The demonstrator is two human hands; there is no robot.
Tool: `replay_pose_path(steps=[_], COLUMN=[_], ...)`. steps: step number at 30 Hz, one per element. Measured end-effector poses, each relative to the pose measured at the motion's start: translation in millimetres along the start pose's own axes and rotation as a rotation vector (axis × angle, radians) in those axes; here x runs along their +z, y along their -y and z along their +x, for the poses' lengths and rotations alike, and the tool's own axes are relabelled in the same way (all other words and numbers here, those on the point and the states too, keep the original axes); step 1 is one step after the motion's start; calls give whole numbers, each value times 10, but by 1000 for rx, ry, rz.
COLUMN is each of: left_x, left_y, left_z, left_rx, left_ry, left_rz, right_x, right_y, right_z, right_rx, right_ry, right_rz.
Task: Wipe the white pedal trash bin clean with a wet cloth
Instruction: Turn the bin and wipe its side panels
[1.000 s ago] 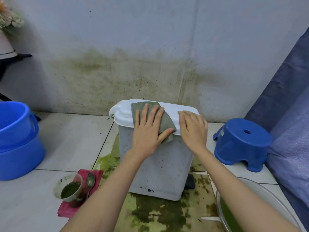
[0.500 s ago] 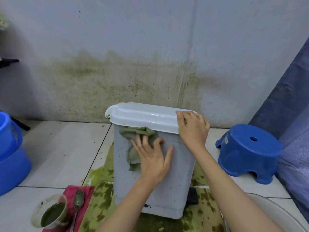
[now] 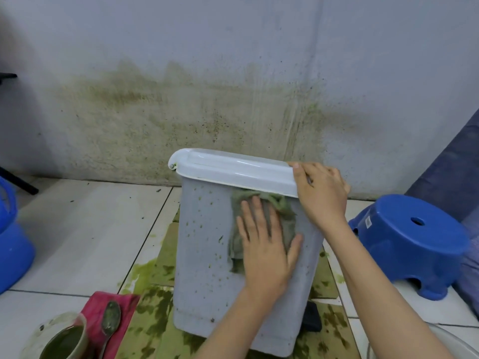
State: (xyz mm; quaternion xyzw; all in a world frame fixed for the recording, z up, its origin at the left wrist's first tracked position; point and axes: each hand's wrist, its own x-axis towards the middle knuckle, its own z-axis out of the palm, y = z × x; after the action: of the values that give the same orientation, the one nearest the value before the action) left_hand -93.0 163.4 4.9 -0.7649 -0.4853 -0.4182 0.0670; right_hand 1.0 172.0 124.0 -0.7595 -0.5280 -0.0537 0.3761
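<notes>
We see the white plastic pedal trash bin (image 3: pixel 207 255) standing on the pale tiled floor (image 3: pixel 77 229) near the stained wall (image 3: pixel 207 112), on green-smeared tiles, its lid (image 3: pixel 233 168) closed and its front face speckled with green spots. Our left hand (image 3: pixel 267 252) lies flat with fingers spread, pressing the crumpled grey-green wet cloth (image 3: pixel 282 216) against the upper front of the bin, just under the lid's edge (the cloth shows above and to both sides of the hand). Our right hand (image 3: pixel 321 193) grips the lid's right end, fingers curled over its top. A black pedal (image 3: pixel 312 317) shows at the bin's lower right. Toward the floor's right edge stands a blue plastic stool (image 3: pixel 412 244); at its left edge, a blue tub (image 3: pixel 13 250). Toward the lower left corner lie a red cloth (image 3: pixel 96 317), a metal spoon (image 3: pixel 111 318) on it, and a cup of dark green liquid (image 3: pixel 64 340).
</notes>
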Motion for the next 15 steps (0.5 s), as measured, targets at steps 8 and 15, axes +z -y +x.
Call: replay_pose_path(steps=[8,15], left_x=[-120,-379], left_y=[879,809], left_z=[-283,510], left_rx=[242,-547], left_ry=[119,-165], left_rz=[144,-546], right_x=[12,14], right_y=[-36,11], right_z=[106,60], right_rx=[4,5], right_ry=[54,18], right_rz=[24,14])
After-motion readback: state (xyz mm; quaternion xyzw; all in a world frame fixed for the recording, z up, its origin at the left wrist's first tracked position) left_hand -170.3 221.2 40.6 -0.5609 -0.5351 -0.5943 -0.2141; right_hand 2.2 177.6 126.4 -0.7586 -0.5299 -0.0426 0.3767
